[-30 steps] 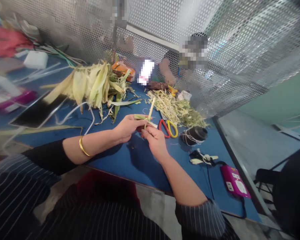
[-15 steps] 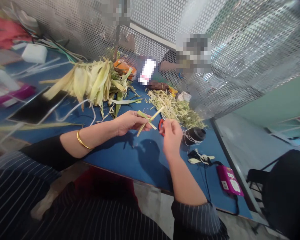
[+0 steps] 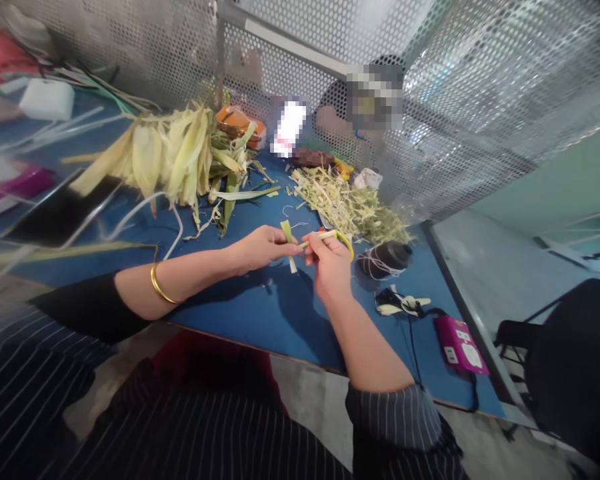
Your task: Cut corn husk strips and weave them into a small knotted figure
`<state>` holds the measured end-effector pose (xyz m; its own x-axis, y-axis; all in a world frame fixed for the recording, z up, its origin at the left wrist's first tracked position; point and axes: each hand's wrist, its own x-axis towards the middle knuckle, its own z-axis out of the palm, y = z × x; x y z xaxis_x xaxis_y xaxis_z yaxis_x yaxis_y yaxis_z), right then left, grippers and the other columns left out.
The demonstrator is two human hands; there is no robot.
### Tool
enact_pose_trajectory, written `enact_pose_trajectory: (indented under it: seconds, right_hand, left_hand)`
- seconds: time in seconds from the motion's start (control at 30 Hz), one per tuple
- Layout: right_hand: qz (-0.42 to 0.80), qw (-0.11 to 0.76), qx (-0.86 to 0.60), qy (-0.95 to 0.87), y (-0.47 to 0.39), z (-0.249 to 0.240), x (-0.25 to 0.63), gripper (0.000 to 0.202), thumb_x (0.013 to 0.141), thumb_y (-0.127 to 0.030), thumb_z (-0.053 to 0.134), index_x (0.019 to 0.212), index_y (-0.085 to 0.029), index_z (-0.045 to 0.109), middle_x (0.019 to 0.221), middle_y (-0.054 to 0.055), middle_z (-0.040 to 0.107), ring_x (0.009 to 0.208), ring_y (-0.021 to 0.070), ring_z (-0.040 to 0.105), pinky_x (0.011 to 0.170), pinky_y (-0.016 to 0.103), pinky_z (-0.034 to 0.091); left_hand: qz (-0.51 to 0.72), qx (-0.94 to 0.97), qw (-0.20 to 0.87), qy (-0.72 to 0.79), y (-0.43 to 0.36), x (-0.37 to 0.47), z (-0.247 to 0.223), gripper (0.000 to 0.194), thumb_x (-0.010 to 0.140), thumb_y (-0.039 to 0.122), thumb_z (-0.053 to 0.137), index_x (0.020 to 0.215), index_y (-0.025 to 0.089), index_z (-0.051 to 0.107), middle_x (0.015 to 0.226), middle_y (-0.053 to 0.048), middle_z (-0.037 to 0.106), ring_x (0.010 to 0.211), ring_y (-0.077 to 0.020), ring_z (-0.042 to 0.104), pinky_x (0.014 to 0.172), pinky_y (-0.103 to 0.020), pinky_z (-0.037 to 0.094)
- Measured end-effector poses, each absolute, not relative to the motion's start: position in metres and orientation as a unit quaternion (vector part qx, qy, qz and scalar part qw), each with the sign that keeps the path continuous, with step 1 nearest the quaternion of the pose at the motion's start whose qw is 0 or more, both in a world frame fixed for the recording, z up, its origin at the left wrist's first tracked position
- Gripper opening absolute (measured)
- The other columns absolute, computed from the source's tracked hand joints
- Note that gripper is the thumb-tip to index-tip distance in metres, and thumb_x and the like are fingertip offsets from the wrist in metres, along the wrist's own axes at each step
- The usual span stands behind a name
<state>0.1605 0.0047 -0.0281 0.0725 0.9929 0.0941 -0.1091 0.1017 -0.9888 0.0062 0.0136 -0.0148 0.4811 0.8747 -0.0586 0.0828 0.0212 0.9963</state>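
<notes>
My left hand (image 3: 263, 249) pinches a small crossed piece of pale green corn husk strips (image 3: 287, 231) between thumb and fingers, over the middle of the blue table. Fingertips of my right hand (image 3: 331, 265) are closed on one strip of that husk, close beside the left fingertips. A yellow loop (image 3: 349, 245), which looks like a scissors handle, shows just behind the right hand; the rest of it is hidden. Past the hands lies a heap of shredded husk (image 3: 353, 205). Right of them stands a black spool of thread (image 3: 391, 257).
A bunch of dry corn husks (image 3: 173, 157) lies at the back left, near a dark tablet (image 3: 60, 210) and a white cable (image 3: 176, 217). At right are a tied husk piece (image 3: 405, 303) and a magenta box (image 3: 461, 345). A perforated metal screen (image 3: 300, 63) borders the back.
My right hand has moved left to the left hand and now grips a husk strip. The crossed husk piece has turned in the left fingers. The view has shifted slightly.
</notes>
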Motion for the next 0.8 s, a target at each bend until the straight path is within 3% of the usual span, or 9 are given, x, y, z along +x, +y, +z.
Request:
enact_pose_trajectory:
  seconds: [0.1,0.17,0.27,0.33,0.4,0.47,0.53,0.7,0.8]
  right_hand:
    - [0.466,0.564,-0.481,-0.483,0.009,-0.033,0.163,0.023,0.076,-0.036,0.064,0.064,-0.016,0.061,0.052,-0.005,0.048,0.042,0.0074,0.042,0.045,0.024,0.033]
    - [0.421,0.545,-0.498,-0.527,0.013,-0.033,0.169,0.021,0.078,-0.036,0.062,0.071,-0.017,0.063,0.056,-0.003,0.053,0.048,0.01,0.048,0.05,0.027,0.04]
    - [0.219,0.526,-0.528,-0.63,0.014,-0.026,0.178,0.029,0.075,-0.036,0.066,0.098,-0.018,0.064,0.086,0.005,0.065,0.08,0.0182,0.061,0.075,0.035,0.048]
    - [0.077,0.477,-0.528,-0.698,0.011,-0.02,0.18,0.034,0.075,-0.037,0.068,0.105,-0.021,0.064,0.105,0.008,0.065,0.1,0.0223,0.058,0.093,0.041,0.041]
    - [0.027,0.402,-0.51,-0.76,0.006,-0.018,0.176,0.019,0.079,-0.037,0.065,0.092,-0.023,0.068,0.101,0.005,0.068,0.102,0.0223,0.058,0.103,0.045,0.03]
    - [0.049,0.363,-0.496,-0.787,0.002,-0.018,0.171,0.014,0.082,-0.034,0.062,0.075,-0.023,0.067,0.088,0.0,0.07,0.091,0.019,0.062,0.106,0.046,0.025]
    - [0.091,0.377,-0.493,-0.779,0.001,-0.019,0.168,0.019,0.082,-0.032,0.062,0.066,-0.022,0.063,0.078,-0.002,0.069,0.079,0.0157,0.063,0.103,0.043,0.028]
    - [0.18,0.451,-0.489,-0.724,0.002,-0.019,0.169,0.018,0.079,-0.026,0.063,0.062,-0.021,0.059,0.069,-0.003,0.065,0.068,0.0149,0.059,0.086,0.037,0.042]
    - [0.176,0.457,-0.494,-0.719,0.001,-0.019,0.169,0.019,0.079,-0.025,0.062,0.061,-0.021,0.058,0.069,-0.003,0.065,0.068,0.0147,0.058,0.093,0.04,0.039]
  left_hand:
    - [0.306,0.648,0.586,0.379,0.014,0.005,-0.015,0.025,0.078,0.037,0.062,0.08,0.014,0.072,0.057,0.003,0.046,0.049,-0.0075,0.026,0.049,-0.027,0.017]
    - [0.296,0.648,0.582,0.392,0.015,0.003,-0.016,0.026,0.076,0.038,0.063,0.082,0.015,0.073,0.054,0.003,0.044,0.049,-0.008,0.026,0.049,-0.027,0.016]
    - [0.284,0.645,0.568,0.425,0.016,0.001,-0.019,0.027,0.072,0.04,0.065,0.081,0.015,0.074,0.05,0.004,0.042,0.047,-0.0085,0.028,0.049,-0.027,0.017]
    - [0.276,0.655,0.554,0.433,0.016,0.001,-0.021,0.026,0.071,0.039,0.066,0.076,0.015,0.073,0.05,0.004,0.045,0.048,-0.0088,0.031,0.049,-0.026,0.02]
    - [0.268,0.673,0.541,0.428,0.016,0.001,-0.021,0.023,0.07,0.036,0.065,0.073,0.015,0.072,0.052,0.003,0.049,0.05,-0.0092,0.034,0.051,-0.025,0.023]
    - [0.258,0.689,0.535,0.416,0.016,0.003,-0.021,0.02,0.071,0.033,0.063,0.073,0.015,0.072,0.056,0.002,0.052,0.053,-0.0096,0.038,0.053,-0.025,0.026]
    - [0.254,0.694,0.541,0.402,0.015,0.003,-0.019,0.02,0.072,0.032,0.062,0.075,0.015,0.072,0.059,0.003,0.054,0.055,-0.0098,0.039,0.055,-0.024,0.028]
    - [0.253,0.669,0.583,0.384,0.013,0.004,-0.013,0.024,0.076,0.036,0.059,0.072,0.016,0.072,0.051,0.004,0.041,0.049,-0.0089,0.03,0.051,-0.025,0.022]
    - [0.243,0.667,0.609,0.354,0.014,0.003,-0.014,0.025,0.077,0.035,0.058,0.08,0.016,0.074,0.051,0.004,0.038,0.048,-0.0088,0.028,0.049,-0.025,0.021]
